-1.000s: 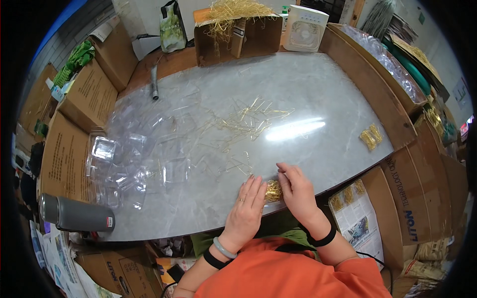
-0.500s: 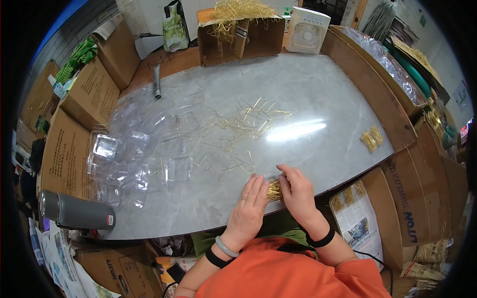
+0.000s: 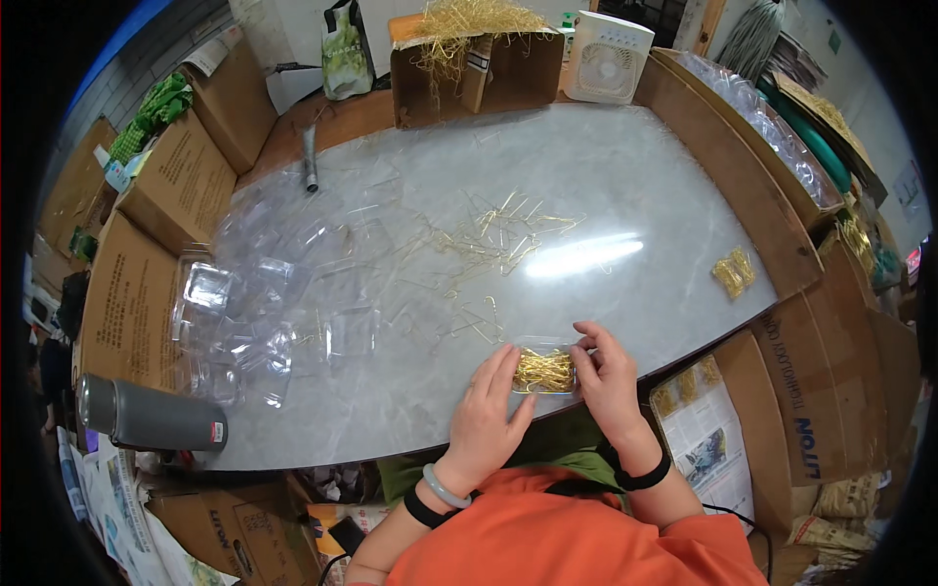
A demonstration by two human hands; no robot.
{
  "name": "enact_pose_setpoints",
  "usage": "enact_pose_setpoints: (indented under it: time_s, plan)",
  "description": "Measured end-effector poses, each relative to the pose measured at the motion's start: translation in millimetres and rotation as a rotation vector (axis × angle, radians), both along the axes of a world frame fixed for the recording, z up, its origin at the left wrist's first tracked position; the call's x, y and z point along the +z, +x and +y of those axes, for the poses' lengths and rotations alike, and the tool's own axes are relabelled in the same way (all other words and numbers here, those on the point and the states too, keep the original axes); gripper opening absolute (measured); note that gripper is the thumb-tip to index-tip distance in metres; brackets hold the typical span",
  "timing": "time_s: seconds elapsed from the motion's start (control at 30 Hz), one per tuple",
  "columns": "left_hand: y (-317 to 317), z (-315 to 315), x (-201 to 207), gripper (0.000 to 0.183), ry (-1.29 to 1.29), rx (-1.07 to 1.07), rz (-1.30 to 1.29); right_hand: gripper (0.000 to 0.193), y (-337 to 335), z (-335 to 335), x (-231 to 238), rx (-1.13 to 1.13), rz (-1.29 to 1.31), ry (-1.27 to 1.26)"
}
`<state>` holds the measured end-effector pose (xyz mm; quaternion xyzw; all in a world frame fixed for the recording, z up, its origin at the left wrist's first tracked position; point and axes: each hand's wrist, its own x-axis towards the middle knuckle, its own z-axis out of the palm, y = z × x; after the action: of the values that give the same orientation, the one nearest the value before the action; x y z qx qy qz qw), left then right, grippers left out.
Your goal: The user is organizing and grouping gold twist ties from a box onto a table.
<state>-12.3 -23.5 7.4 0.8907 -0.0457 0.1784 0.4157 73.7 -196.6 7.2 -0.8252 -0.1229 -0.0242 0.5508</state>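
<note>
At the table's near edge, a clear plastic box (image 3: 544,371) full of gold wire hooks lies between my hands. My left hand (image 3: 488,405) grips its left side, fingers together and thumb at the near edge. The fingertips of my right hand (image 3: 608,381) close on its right side. A clear lid flap seems to stand beyond the hooks, but its edges are hard to make out. Loose gold hooks (image 3: 510,234) lie scattered at mid-table. To the left spreads a heap of clear plastic boxes (image 3: 262,352).
Filled packs of hooks (image 3: 733,272) sit at the table's right edge. A grey bottle (image 3: 161,418) lies at the near left, and a metal tube (image 3: 310,161) at the far left. Behind stand a carton topped with gold wire (image 3: 420,93) and a white fan (image 3: 604,61).
My hands have moved apart, uncovering the box of hooks they mostly hid before. The right hand has shifted to the right; the left fingers have drawn back to the box's left side.
</note>
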Motion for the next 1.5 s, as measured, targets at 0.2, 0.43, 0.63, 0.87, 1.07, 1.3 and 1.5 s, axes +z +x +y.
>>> enact_pose_setpoints:
  time_s: [0.2,0.43,0.63,0.87,1.07,1.3,1.5]
  plan:
    - [10,6,10,0.05,0.034,-0.005,0.075,0.029,-2,-1,5,0.033,0.069,0.061]
    - [12,7,14,0.053,0.127,-0.077,0.098,0.031,1,-5,6,0.034,0.14,0.093]
    - [3,1,7,0.062,0.21,-0.079,-0.015,0.033,3,-10,7,0.01,0.147,0.13]
    - [1,3,-4,0.055,0.058,-0.036,-0.047,0.033,11,-39,9,-0.085,0.203,0.164]
    - [5,3,1,0.047,0.169,-0.117,-0.092,0.037,1,-35,27,-0.087,-0.403,-0.345]
    - [6,2,1,0.05,0.219,-0.133,-0.109,0.032,2,-39,17,-0.145,-0.196,-0.241]
    - [18,-2,5,0.064,0.154,-0.148,-0.03,0.024,0,-38,31,0.167,-0.456,-0.334]
